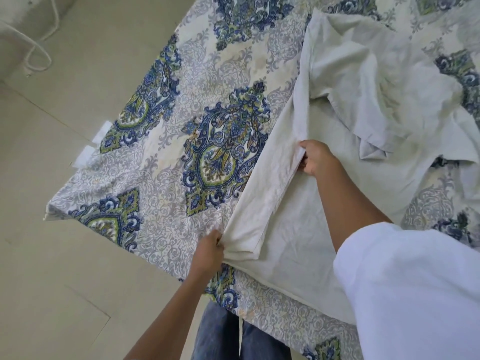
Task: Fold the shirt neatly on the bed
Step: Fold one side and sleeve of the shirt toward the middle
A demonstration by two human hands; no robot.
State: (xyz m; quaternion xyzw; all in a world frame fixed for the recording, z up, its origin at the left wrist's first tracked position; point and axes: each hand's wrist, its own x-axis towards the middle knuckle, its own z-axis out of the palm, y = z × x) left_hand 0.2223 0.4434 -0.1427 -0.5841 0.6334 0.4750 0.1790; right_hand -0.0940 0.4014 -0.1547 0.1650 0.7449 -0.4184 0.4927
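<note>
Beige tiled floor [52,178], bed covered in a blue-green-grey paisley sheet [161,178]. An off-white shirt [298,229] lies on the sheet, hem at the bed's near edge, body running toward the far right. A strip along its left side is doubled over. My left hand [207,252], fingers curled, pinches the hem corner close to the near edge. My right hand [318,158], fingers curled, grips the doubled side edge farther up. The shirt's top part is crumpled, short sleeve [376,100] bunched. Blue jeans [220,333] below the bed's edge. White cord [39,48] on the floor, top left.
</note>
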